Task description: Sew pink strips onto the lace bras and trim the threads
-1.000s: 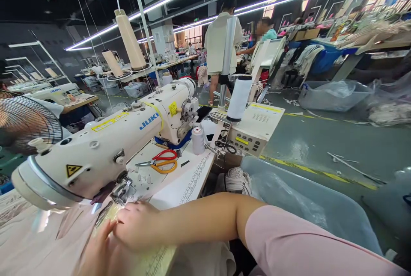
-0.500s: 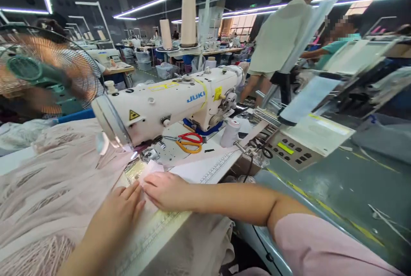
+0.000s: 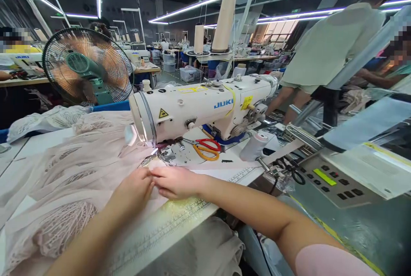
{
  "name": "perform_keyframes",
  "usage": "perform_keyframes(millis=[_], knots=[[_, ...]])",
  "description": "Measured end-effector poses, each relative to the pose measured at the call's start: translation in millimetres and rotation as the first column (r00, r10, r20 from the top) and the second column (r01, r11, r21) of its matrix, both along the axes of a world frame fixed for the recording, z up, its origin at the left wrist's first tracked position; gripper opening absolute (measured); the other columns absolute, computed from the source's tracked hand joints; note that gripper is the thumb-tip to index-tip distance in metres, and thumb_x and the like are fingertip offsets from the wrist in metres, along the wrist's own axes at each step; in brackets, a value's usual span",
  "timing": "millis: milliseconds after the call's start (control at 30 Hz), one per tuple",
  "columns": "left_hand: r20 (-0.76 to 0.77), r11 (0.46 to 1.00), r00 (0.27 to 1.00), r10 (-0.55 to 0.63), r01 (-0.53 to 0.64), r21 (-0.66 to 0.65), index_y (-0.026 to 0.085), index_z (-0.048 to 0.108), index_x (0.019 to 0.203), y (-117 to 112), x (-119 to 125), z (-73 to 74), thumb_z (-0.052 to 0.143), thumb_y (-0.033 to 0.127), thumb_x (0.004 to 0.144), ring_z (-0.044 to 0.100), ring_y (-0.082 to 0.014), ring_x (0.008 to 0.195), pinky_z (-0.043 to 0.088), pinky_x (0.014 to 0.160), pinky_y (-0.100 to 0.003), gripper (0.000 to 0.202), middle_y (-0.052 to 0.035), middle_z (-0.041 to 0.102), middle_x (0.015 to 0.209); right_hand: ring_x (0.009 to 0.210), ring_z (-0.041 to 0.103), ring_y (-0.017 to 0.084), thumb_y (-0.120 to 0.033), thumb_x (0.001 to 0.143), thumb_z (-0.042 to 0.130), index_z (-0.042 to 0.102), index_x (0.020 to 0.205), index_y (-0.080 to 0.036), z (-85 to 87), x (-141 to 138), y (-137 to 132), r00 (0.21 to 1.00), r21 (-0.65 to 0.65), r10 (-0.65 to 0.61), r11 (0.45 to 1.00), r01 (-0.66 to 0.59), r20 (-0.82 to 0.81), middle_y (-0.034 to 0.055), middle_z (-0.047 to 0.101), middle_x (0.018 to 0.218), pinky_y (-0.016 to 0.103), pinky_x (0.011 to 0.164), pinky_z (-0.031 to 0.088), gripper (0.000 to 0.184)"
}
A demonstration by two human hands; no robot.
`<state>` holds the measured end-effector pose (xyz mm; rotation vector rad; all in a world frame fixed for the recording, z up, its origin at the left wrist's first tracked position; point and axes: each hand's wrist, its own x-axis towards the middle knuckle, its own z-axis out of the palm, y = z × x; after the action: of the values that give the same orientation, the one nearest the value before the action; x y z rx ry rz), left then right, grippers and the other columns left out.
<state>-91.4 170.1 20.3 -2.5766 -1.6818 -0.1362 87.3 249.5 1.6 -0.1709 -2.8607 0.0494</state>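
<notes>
My left hand [image 3: 135, 187] and my right hand [image 3: 177, 182] meet fingertip to fingertip just in front of the needle area of a white sewing machine [image 3: 180, 115]. Both have closed fingers on a piece of pale pink fabric [image 3: 159, 199], whose edge under the fingertips is partly hidden. A larger spread of the pale pink fabric [image 3: 105, 156], gathered in folds with lacy patches, lies left of the machine head. Behind my right hand, scissors [image 3: 207, 149] with one red and one orange handle rest on the machine bed.
A grey thread cone [image 3: 254, 146] stands right of the scissors, near a control panel [image 3: 334, 182]. A ruler strip [image 3: 173, 222] runs along the table's front edge. A green fan [image 3: 88, 66] stands behind, left. A person [image 3: 330, 49] stands beyond the machine, right.
The view has swung left, so the machine now sits further right. My left fingers, flatter before, are now bunched against my right fingertips on the fabric.
</notes>
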Motion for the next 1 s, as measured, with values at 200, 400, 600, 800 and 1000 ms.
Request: perform_keyframes(millis=[200, 400, 600, 800, 1000], knots=[[0.003, 0.999, 1.000, -0.025, 0.025, 0.028, 0.014, 0.063, 0.082, 9, 2, -9.8, 0.032, 0.018, 0.091, 0.059, -0.0206, 0.077, 0.052, 0.070, -0.035, 0.033, -0.0114, 0.063, 0.091, 0.097, 0.059, 0.019, -0.017, 0.091, 0.044, 0.061, 0.096, -0.012, -10.7, 31, -23, 0.992, -0.008, -0.061, 0.998, 0.061, -0.109, 0.0112, 0.064, 0.105, 0.030, 0.086, 0.051, 0.018], [-0.016, 0.995, 0.999, -0.042, 0.044, 0.087, 0.011, 0.062, 0.112, 14, 7, -14.7, 0.038, 0.020, 0.092, 0.059, -0.0269, 0.099, 0.050, 0.088, -0.045, 0.033, -0.0158, 0.060, 0.127, 0.107, 0.058, 0.021, -0.017, 0.089, 0.046, 0.058, 0.099, -0.014, -23.3, 55, -33, 0.948, -0.097, -0.078, 0.994, 0.050, -0.307, 0.0125, 0.065, 0.109, 0.036, 0.092, 0.050, 0.015], [-0.029, 0.997, 1.000, -0.006, 0.008, 0.080, 0.012, 0.062, 0.115, 25, 3, -15.1, 0.043, 0.025, 0.092, 0.059, -0.0280, 0.100, 0.050, 0.087, -0.044, 0.032, -0.0129, 0.061, 0.128, 0.104, 0.059, 0.022, -0.018, 0.088, 0.046, 0.058, 0.097, -0.015, -21.7, 53, -33, 0.946, -0.135, -0.128, 0.987, 0.091, -0.298, 0.0116, 0.065, 0.106, 0.036, 0.089, 0.050, 0.015], [-0.036, 0.999, 0.999, -0.017, 0.019, 0.046, 0.015, 0.063, 0.111, 24, 5, -5.7, 0.049, 0.027, 0.088, 0.059, -0.0279, 0.098, 0.050, 0.084, -0.043, 0.029, -0.0122, 0.063, 0.122, 0.104, 0.058, 0.022, -0.020, 0.087, 0.049, 0.059, 0.096, -0.016, -23.2, 54, -33, 0.952, -0.122, -0.116, 0.989, 0.084, -0.283, 0.0103, 0.065, 0.111, 0.036, 0.089, 0.049, 0.014], [-0.040, 1.000, 0.999, -0.013, 0.014, 0.015, 0.021, 0.057, 0.123, 22, 6, -5.9, 0.061, 0.034, 0.082, 0.058, -0.0298, 0.104, 0.050, 0.085, -0.043, 0.043, -0.0113, 0.058, 0.130, 0.096, 0.058, 0.020, -0.022, 0.086, 0.049, 0.060, 0.094, -0.017, -24.0, 55, -32, 0.967, -0.127, -0.086, 0.990, 0.057, -0.238, 0.0096, 0.065, 0.106, 0.035, 0.083, 0.048, 0.014]])
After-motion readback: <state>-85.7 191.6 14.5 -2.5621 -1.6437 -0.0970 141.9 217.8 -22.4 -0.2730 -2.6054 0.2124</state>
